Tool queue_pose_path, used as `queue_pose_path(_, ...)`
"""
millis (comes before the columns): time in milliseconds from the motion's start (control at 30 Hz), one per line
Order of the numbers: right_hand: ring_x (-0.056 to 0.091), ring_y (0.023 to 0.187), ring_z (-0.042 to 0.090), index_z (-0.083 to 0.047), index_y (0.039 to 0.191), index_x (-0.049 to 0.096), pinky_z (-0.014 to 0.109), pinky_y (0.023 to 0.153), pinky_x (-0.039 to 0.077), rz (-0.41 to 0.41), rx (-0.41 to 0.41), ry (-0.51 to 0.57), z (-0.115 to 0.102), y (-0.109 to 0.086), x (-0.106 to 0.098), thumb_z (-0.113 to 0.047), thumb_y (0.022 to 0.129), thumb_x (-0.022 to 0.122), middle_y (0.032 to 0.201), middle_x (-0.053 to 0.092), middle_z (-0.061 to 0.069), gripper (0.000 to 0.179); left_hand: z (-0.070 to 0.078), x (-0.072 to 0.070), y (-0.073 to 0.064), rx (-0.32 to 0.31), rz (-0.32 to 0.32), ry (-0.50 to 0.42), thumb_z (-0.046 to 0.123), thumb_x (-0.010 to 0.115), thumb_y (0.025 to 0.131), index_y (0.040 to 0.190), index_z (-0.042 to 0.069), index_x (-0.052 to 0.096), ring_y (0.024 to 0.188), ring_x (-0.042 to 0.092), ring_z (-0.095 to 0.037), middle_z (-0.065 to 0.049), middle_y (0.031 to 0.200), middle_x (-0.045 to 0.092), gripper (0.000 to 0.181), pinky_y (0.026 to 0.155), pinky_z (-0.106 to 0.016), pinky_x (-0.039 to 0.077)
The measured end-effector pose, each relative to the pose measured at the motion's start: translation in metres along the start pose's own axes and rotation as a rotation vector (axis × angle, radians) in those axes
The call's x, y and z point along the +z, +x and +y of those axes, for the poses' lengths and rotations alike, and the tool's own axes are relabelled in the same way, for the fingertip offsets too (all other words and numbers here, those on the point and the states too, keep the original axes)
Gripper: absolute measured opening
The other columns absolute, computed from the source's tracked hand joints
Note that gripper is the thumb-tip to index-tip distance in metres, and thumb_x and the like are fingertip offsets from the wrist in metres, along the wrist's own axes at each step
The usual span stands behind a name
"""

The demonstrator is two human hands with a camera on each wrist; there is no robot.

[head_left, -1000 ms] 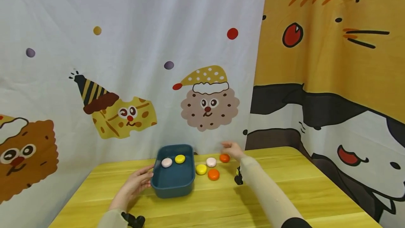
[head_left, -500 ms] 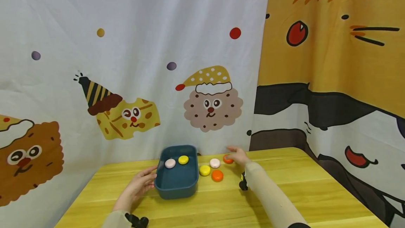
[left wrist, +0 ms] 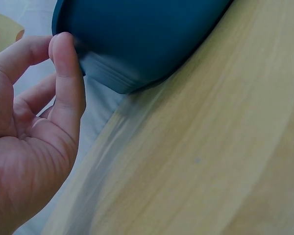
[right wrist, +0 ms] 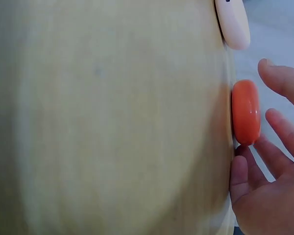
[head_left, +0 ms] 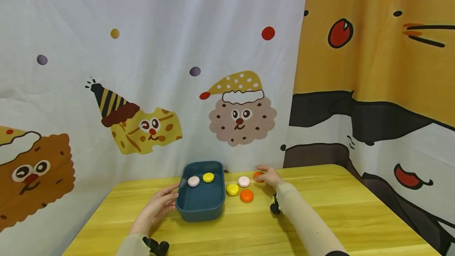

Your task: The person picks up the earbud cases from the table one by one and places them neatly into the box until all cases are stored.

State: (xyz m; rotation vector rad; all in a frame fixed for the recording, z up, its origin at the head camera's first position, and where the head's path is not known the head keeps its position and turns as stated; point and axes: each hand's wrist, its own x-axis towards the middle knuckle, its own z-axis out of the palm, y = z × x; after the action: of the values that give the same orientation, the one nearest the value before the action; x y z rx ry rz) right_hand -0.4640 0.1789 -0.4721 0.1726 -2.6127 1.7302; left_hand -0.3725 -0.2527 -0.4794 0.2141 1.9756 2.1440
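My left hand [head_left: 158, 205] rests with relaxed fingers against the left side of a dark blue plastic bin [head_left: 200, 215]; in the left wrist view its fingertips [left wrist: 64, 46] are at the bin's rim. Inside the bin lie a pale pink disc [head_left: 193, 181] and a yellow disc [head_left: 208, 177]. By the table's far edge my right hand [head_left: 271, 176] spreads around an orange rounded disc [right wrist: 246, 112]. Its fingers are loosely parted, with one fingertip right at the disc's near side. The hand partly covers this disc in the head view.
Right of the bin sit another pale pink disc [head_left: 243, 181], a yellow disc [head_left: 232, 189] and a second orange disc [head_left: 247, 196]. They stand on a yellow wooden table [head_left: 263, 236]. A cartoon-printed curtain [head_left: 160, 50] hangs right behind the table's far edge.
My right hand has lowered from just above and beside the far orange disc to around it. The left hand keeps its place at the bin. The head view has shifted slightly.
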Motion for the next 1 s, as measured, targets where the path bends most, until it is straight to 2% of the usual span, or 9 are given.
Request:
queue_pose_path(67, 0.057, 0.098, 0.028, 0.01, 0.135, 0.05, 0.034, 0.085, 0.049, 0.0, 0.01, -0.013, -0.001, -0.001, 0.0, 0.003, 0.078, 0.071, 0.14, 0.043, 0.03, 0.061, 0.0, 0.0, 0.0, -0.002, -0.002, 0.0, 0.01, 0.054, 0.099, 0.152, -0.003, 0.023, 0.067, 0.06, -0.009, -0.007, 0.095, 0.062, 0.062, 0.069, -0.024, 0.054)
queue_pose_path(200, 0.056, 0.105, 0.03, 0.009, 0.135, 0.051, 0.034, 0.088, 0.048, 0.004, 0.031, -0.053, -0.001, 0.0, 0.0, 0.001, 0.078, 0.072, 0.139, 0.045, 0.028, 0.061, 0.0, 0.0, 0.001, 0.003, -0.001, 0.0, 0.01, 0.055, 0.099, 0.151, -0.004, 0.023, 0.066, 0.06, -0.009, -0.007, 0.095, 0.061, 0.063, 0.068, -0.024, 0.054)
queue_pose_path(400, 0.055, 0.105, 0.032, 0.009, 0.131, 0.055, 0.035, 0.086, 0.048, 0.032, 0.025, -0.092, 0.001, 0.004, 0.002, 0.002, 0.075, 0.074, 0.133, 0.051, 0.028, 0.059, 0.001, 0.001, 0.001, 0.009, -0.003, -0.004, 0.009, 0.054, 0.098, 0.151, -0.004, 0.023, 0.066, 0.06, -0.009, -0.009, 0.098, 0.06, 0.063, 0.067, -0.023, 0.054)
queue_pose_path(567, 0.055, 0.103, 0.031, 0.007, 0.13, 0.057, 0.033, 0.079, 0.049, 0.051, 0.044, -0.103, 0.003, 0.005, 0.003, 0.003, 0.073, 0.074, 0.131, 0.053, 0.026, 0.059, 0.002, 0.002, 0.001, 0.006, -0.001, -0.011, 0.008, 0.054, 0.098, 0.151, -0.005, 0.023, 0.066, 0.06, -0.01, -0.011, 0.1, 0.062, 0.062, 0.067, -0.023, 0.054)
queue_pose_path(1000, 0.054, 0.104, 0.032, 0.007, 0.126, 0.06, 0.035, 0.079, 0.05, 0.059, 0.042, -0.104, 0.01, 0.01, 0.006, 0.007, 0.071, 0.075, 0.129, 0.054, 0.025, 0.058, 0.001, 0.002, 0.0, 0.005, 0.019, -0.008, 0.01, 0.056, 0.098, 0.151, -0.005, 0.025, 0.066, 0.059, -0.01, -0.008, 0.096, 0.061, 0.063, 0.066, -0.022, 0.054)
